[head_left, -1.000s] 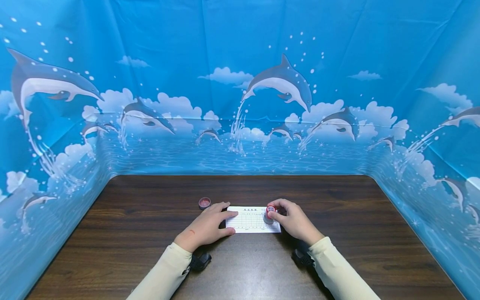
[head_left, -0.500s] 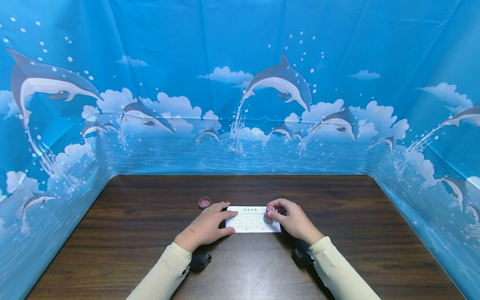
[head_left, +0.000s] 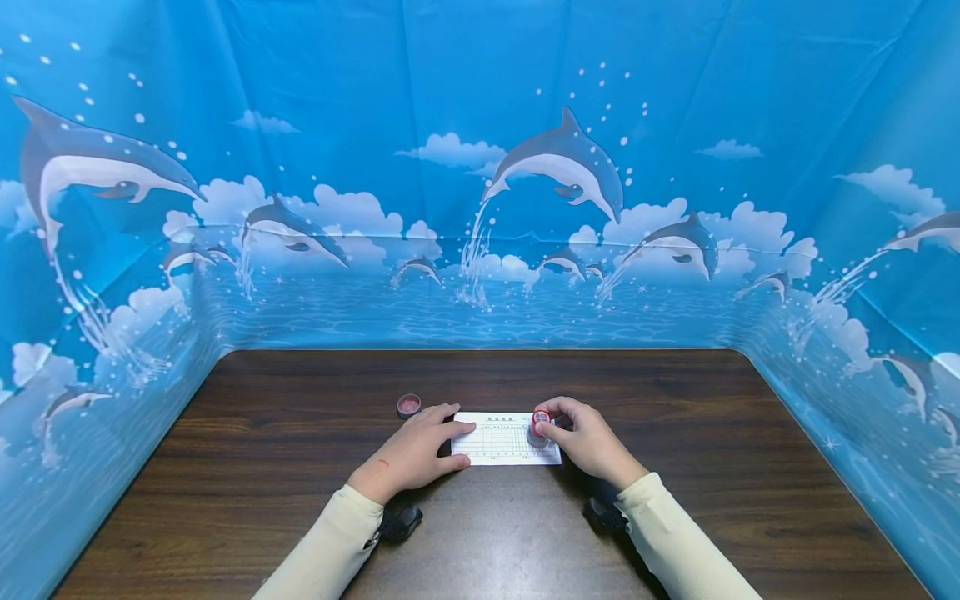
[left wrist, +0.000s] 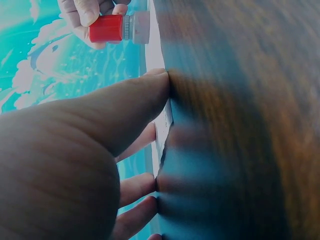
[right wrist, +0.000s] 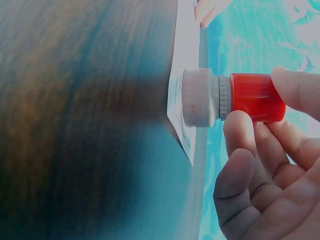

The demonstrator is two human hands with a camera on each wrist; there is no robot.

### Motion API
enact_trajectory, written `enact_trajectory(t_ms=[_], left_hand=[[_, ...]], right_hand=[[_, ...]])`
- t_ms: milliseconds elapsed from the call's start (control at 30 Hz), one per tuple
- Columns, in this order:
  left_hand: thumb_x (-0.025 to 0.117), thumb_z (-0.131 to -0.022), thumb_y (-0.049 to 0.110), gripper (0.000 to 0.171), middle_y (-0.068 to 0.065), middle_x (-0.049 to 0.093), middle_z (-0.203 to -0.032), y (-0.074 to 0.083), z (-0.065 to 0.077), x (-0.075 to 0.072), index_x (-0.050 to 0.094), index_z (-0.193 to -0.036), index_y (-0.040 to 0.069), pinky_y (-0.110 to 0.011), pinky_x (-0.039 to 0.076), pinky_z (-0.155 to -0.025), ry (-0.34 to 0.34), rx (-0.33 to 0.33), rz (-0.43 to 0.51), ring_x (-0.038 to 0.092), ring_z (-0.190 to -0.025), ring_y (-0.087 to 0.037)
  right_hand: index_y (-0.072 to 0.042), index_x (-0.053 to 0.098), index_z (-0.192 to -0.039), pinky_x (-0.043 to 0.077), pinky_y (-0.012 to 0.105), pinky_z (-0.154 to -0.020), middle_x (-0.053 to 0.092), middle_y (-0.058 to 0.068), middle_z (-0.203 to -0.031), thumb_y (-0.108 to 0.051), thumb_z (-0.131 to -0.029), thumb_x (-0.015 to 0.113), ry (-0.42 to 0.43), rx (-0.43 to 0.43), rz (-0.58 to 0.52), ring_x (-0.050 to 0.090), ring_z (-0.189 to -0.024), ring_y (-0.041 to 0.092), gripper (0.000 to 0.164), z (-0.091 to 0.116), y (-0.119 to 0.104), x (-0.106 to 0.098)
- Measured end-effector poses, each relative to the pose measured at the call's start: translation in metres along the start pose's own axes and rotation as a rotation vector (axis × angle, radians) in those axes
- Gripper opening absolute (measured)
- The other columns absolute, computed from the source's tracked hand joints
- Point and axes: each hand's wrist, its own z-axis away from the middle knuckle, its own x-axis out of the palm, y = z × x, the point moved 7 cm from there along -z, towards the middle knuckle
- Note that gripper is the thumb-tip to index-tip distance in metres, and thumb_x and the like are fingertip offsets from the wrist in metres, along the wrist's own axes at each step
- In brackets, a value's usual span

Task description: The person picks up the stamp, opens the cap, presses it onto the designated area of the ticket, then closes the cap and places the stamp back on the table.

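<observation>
- My left sleeve (head_left: 322, 546) is pale cream and plain, snug, ending at the wrist.
- My right sleeve (head_left: 682, 537) matches it, with small creases near its edge.
- My left hand (head_left: 412, 450) is bare, with a thin, curved reddish mark (head_left: 384, 464) near the wrist.
- My right hand (head_left: 592, 442) is bare too.
- I wear a black, boxy left camera (head_left: 402, 523) and a dark right camera (head_left: 603, 515), its details lost in shadow.
</observation>
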Motion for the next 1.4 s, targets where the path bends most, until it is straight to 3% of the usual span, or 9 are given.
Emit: enact_trajectory(t_ms=[500, 1400], left_hand=[[0.073, -0.097, 0.042, 0.054, -0.014, 0.043, -0.160, 0.0004, 0.0004, 0.0002, 0.062, -0.145, 0.021, -0.058, 0.035, -0.117, 0.001, -0.003, -0.001, 0.038, -0.149, -0.037], [0.073, -0.097, 0.042, 0.054, -0.014, 0.044, -0.160, 0.0001, 0.0001, 0.0009, 0.063, -0.145, 0.021, -0.057, 0.037, -0.117, 0.003, 0.001, -0.013, 0.039, -0.148, -0.037]], right_hand=[[-0.016, 0.073, -0.110, 0.049, 0.034, -0.073, 0.069, -0.004, -0.096, -0.016, -0.096, 0.076, -0.013, 0.022, -0.016, 0.060, -0.083, 0.016, 0.015, -0.0007, 0.0007, 0.0005], [-0.014, 0.073, -0.110, 0.046, 0.031, -0.066, 0.068, -0.003, -0.095, -0.016, -0.097, 0.075, -0.017, 0.025, -0.026, 0.057, -0.079, 0.016, 0.014, -0.0004, 0.0022, 0.0010]])
